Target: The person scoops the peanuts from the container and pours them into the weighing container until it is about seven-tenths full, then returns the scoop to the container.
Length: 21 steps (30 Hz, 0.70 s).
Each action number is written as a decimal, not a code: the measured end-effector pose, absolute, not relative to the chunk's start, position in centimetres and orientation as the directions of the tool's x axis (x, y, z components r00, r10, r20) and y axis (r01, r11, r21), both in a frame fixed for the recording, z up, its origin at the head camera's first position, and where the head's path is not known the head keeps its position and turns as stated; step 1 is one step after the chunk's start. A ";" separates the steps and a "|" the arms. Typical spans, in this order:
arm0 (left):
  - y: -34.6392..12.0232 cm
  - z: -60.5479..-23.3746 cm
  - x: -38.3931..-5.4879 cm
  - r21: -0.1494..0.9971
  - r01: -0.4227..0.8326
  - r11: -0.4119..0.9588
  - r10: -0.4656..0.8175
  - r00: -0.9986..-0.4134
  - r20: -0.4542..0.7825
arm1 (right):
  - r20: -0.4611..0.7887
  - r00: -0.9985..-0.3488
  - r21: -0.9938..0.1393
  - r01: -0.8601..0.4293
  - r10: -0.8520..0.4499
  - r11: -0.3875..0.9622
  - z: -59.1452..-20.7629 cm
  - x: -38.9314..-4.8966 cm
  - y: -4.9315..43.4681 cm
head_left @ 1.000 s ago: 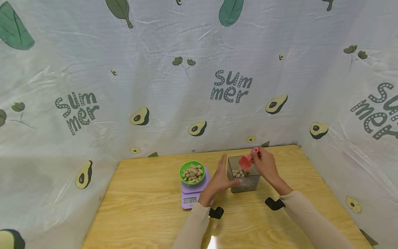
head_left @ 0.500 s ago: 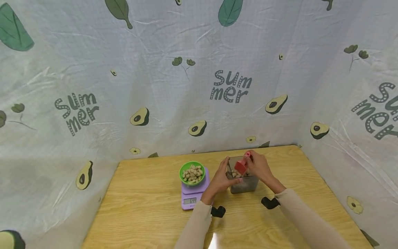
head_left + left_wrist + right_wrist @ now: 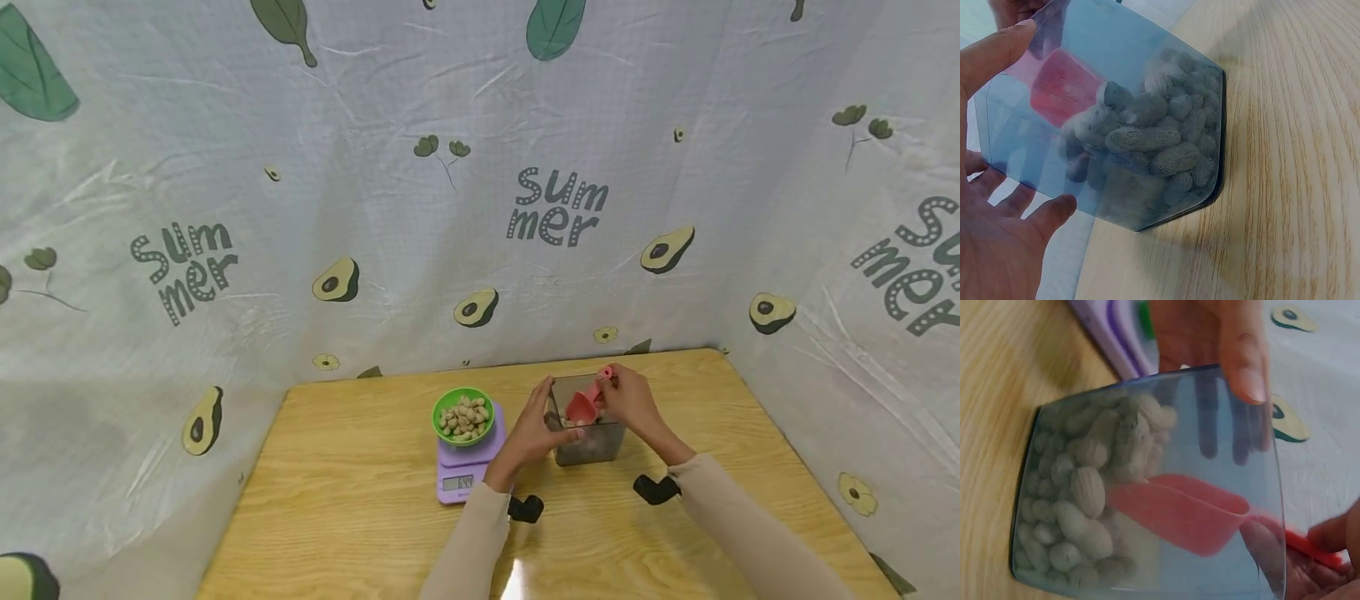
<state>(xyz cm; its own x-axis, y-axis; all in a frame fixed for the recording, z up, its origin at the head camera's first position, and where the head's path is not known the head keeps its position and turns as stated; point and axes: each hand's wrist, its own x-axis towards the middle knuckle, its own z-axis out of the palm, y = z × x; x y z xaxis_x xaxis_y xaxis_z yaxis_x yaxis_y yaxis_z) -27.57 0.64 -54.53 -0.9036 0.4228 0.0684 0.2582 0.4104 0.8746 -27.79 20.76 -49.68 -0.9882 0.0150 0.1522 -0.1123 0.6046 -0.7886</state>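
A clear, smoky plastic container (image 3: 588, 448) stands on the table with unshelled peanuts (image 3: 1088, 487) piled in its lower part. My left hand (image 3: 529, 432) holds its left side, the thumb over the near wall and the fingers along the side. In my right hand (image 3: 632, 403) is the handle of a red scoop (image 3: 581, 408), gripped above the container's right side. The scoop's bowl is down inside, its front edge against the peanuts in the right wrist view. Through the wall in the left wrist view, the scoop (image 3: 1063, 87) shows behind the peanuts.
Left of the container, a lilac kitchen scale (image 3: 457, 457) carries a green bowl (image 3: 437, 407) heaped with peanuts. Its display (image 3: 458, 483) reads 644, partly beside my left forearm. A printed cloth (image 3: 405, 217) hangs behind the wooden table (image 3: 337, 483).
My right hand has lowered the scoop from above the rim into the container, and its bowl has turned. My left hand has closed in on the container's side. The display reading is unchanged.
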 end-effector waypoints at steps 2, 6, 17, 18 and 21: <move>0.6 -54.6 -27.6 0.875 0.256 0.410 0.421 -0.905 0.067 | 0.094 -0.994 -0.851 -0.049 0.061 0.523 -49.5 -27.7 20.9; 0.6 -54.5 -27.6 0.881 0.247 0.403 0.421 -0.905 0.061 | 0.061 -0.997 -0.879 -0.028 0.054 0.477 -49.2 -27.4 20.8; 0.6 -54.3 -27.4 0.887 0.248 0.389 0.430 -0.901 0.063 | -0.153 -0.981 -0.947 0.180 0.119 0.266 -49.1 -27.0 21.4; 0.6 -54.3 -27.4 0.885 0.246 0.395 0.426 -0.903 0.061 | -0.154 -0.982 -0.947 0.178 0.109 0.266 -49.0 -27.0 21.4; 0.7 -54.2 -27.5 0.883 0.238 0.404 0.417 -0.907 0.054 | -0.155 -0.982 -0.955 0.177 0.107 0.239 -48.9 -26.9 21.1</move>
